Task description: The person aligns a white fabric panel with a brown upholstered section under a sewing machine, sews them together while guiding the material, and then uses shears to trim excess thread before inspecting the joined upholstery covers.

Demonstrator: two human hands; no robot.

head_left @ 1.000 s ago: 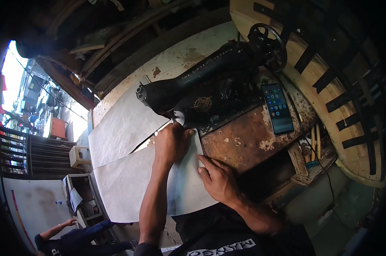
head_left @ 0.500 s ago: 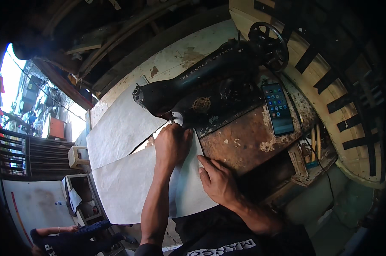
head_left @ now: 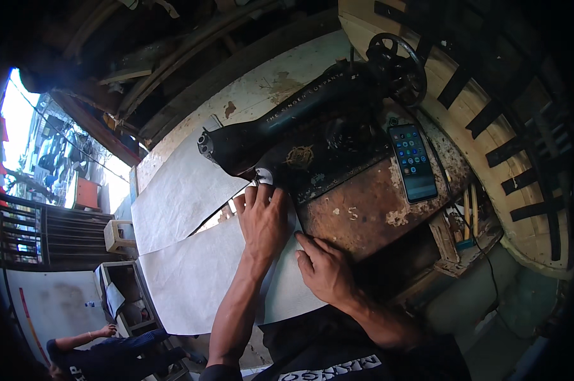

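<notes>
A black sewing machine [head_left: 300, 120] stands on a worn table, its head above a large white fabric sheet [head_left: 192, 279]. The sheet lies in two wide panels with a narrow gap between them that runs toward the needle area. My left hand [head_left: 261, 219] rests on the sheet just below the needle, fingers apart and reaching to the presser foot; its fingertips partly hide the foot. Nearer to me, my right hand [head_left: 325, 267] lies with fingers stretched out along the sheet's right edge, touching it and gripping nothing.
A phone [head_left: 414, 162] with a lit screen lies right of the machine on the rusty brown tabletop [head_left: 344, 216]. The handwheel [head_left: 398, 70] is at the upper right. Below the phone is an open wooden drawer [head_left: 449, 244]. Another person [head_left: 103, 352] is at the lower left.
My left hand has shifted slightly right, and its fingers have spread and straightened near the needle. My right hand stays in place. The other person's arm at the lower left has risen slightly.
</notes>
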